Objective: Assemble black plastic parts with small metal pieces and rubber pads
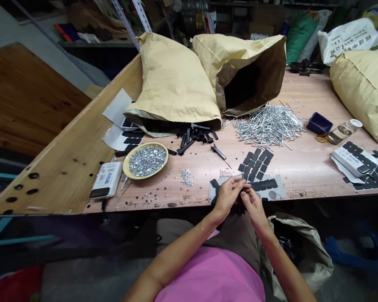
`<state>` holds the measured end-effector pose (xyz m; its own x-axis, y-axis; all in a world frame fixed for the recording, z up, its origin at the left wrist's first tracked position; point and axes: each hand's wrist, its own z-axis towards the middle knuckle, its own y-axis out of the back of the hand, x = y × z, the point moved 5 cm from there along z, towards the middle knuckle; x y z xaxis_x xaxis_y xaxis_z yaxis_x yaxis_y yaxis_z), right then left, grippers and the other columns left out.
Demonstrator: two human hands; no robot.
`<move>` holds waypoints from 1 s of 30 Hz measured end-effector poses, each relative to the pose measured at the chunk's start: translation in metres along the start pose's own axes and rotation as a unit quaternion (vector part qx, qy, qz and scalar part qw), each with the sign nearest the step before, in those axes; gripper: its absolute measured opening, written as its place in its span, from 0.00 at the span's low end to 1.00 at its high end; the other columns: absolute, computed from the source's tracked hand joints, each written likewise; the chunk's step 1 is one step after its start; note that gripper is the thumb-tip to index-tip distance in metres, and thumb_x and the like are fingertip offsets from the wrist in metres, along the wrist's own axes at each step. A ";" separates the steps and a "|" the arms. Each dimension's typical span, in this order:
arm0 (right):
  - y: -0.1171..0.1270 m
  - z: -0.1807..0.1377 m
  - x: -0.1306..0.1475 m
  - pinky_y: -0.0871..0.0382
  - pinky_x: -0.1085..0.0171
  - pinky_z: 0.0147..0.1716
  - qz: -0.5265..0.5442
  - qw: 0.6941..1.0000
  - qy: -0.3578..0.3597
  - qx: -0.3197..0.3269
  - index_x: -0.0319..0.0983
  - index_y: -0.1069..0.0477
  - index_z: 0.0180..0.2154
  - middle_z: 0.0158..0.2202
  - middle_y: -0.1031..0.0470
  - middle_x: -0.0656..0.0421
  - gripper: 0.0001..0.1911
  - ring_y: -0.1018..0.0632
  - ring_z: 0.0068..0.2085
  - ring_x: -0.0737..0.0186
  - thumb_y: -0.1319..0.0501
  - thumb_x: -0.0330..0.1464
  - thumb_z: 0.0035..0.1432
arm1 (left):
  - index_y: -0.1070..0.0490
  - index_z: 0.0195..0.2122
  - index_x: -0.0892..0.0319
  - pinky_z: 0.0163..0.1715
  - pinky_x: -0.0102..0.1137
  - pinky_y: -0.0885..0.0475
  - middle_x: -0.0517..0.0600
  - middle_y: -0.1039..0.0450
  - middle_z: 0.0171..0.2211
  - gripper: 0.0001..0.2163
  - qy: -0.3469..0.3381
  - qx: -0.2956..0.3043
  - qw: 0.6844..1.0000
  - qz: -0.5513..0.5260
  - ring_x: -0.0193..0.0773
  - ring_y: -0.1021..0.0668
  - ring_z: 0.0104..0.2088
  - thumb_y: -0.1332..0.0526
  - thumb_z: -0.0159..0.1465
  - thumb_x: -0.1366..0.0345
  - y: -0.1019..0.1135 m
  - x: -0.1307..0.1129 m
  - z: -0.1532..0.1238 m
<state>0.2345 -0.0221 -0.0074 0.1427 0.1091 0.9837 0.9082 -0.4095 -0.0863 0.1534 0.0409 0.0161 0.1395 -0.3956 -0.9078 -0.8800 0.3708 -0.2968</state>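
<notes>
My left hand (pixel 228 193) and my right hand (pixel 251 201) meet at the near edge of the wooden table (pixel 305 167), fingers pinched together on a small dark part that I cannot make out. Just beyond them lies a backing sheet (pixel 279 191) with black adhesive pads, and more loose black pads (pixel 256 161) lie behind it. A small heap of tiny metal pieces (pixel 186 176) sits to the left. A yellow dish (pixel 145 160) holds many more of them. A big pile of metal pins (pixel 267 123) lies further back, near black plastic parts (pixel 193 136).
Two large brown paper sacks (pixel 176 84) (pixel 248 69) lie on the table, one open toward me; another sack (pixel 363 90) sits far right. A white box (pixel 106 179), a blue tray (pixel 319 123), a clear jar (pixel 345 131) and a bag (pixel 302 251) under the table are nearby.
</notes>
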 end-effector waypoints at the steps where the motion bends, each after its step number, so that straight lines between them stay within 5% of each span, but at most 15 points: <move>1: -0.001 0.002 -0.002 0.30 0.64 0.32 0.017 1.000 -0.012 -0.004 0.40 0.29 0.40 0.32 0.25 0.59 0.22 0.25 0.31 0.63 0.39 0.50 0.51 | 0.29 0.35 0.62 0.18 0.23 0.35 0.53 0.22 0.31 0.17 0.004 0.000 1.000 0.000 0.32 0.25 0.23 0.35 0.53 0.52 -0.002 0.001 0.001; 4: 0.008 0.009 -0.002 0.33 0.66 0.24 -0.002 0.999 -0.033 -0.035 0.40 0.28 0.41 0.31 0.24 0.59 0.20 0.27 0.27 0.64 0.39 0.47 0.51 | 0.26 0.34 0.62 0.22 0.25 0.31 0.53 0.22 0.36 0.15 -0.028 -0.023 0.999 0.008 0.33 0.24 0.26 0.34 0.52 0.55 -0.002 0.001 0.006; 8: 0.025 0.011 0.019 0.34 0.65 0.30 -0.178 0.977 0.070 -0.093 0.41 0.26 0.39 0.37 0.23 0.57 0.15 0.25 0.36 0.59 0.42 0.42 0.55 | 0.24 0.29 0.61 0.39 0.29 0.29 0.53 0.24 0.37 0.09 -0.102 -0.054 0.993 0.019 0.39 0.23 0.41 0.34 0.52 0.60 -0.001 0.001 0.014; 13: 0.038 0.023 0.037 0.36 0.66 0.31 -0.396 0.895 0.174 -0.109 0.42 0.26 0.34 0.33 0.26 0.58 0.12 0.26 0.35 0.62 0.46 0.38 0.60 | 0.23 0.30 0.60 0.37 0.28 0.28 0.53 0.25 0.38 0.08 -0.096 -0.060 0.993 0.024 0.39 0.24 0.41 0.35 0.54 0.61 -0.006 0.010 0.025; 19: 0.086 0.100 0.051 0.48 0.66 0.24 -0.635 0.749 0.122 -0.143 0.42 0.25 0.35 0.35 0.27 0.56 0.11 0.30 0.37 0.60 0.46 0.33 0.61 | 0.32 0.53 0.58 0.20 0.24 0.32 0.50 0.28 0.36 0.23 -0.009 -0.061 0.997 0.045 0.27 0.27 0.22 0.38 0.57 0.59 0.006 0.034 0.027; 22: 0.101 0.140 0.055 0.52 0.66 0.23 -0.701 0.696 0.109 -0.110 0.42 0.25 0.35 0.36 0.28 0.55 0.12 0.33 0.38 0.59 0.47 0.33 0.62 | 0.35 0.55 0.59 0.19 0.24 0.34 0.46 0.31 0.29 0.23 -0.060 -0.120 0.986 0.100 0.27 0.30 0.19 0.41 0.59 0.58 0.031 0.038 0.021; 25: 0.103 0.158 0.052 0.51 0.65 0.24 -0.734 0.662 0.131 -0.073 0.41 0.26 0.33 0.35 0.28 0.54 0.13 0.34 0.38 0.58 0.48 0.32 0.63 | 0.35 0.54 0.60 0.29 0.26 0.30 0.45 0.31 0.26 0.21 -0.136 -0.185 0.961 0.157 0.32 0.25 0.27 0.43 0.60 0.59 0.058 0.037 0.015; 30: 0.085 0.139 0.026 0.46 0.65 0.24 -0.689 0.664 0.268 0.110 0.39 0.26 0.30 0.30 0.27 0.54 0.13 0.33 0.34 0.60 0.49 0.29 0.61 | 0.36 0.54 0.62 0.32 0.28 0.29 0.44 0.32 0.24 0.21 -0.184 -0.253 0.924 0.218 0.33 0.25 0.27 0.45 0.61 0.59 0.091 0.040 0.010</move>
<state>0.3699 0.0721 -0.0114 -0.9910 -0.1186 0.0619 0.0748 -0.1069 0.9914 0.0835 0.0673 -0.0506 -0.2151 0.0451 -0.9755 -0.9758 -0.0503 0.2129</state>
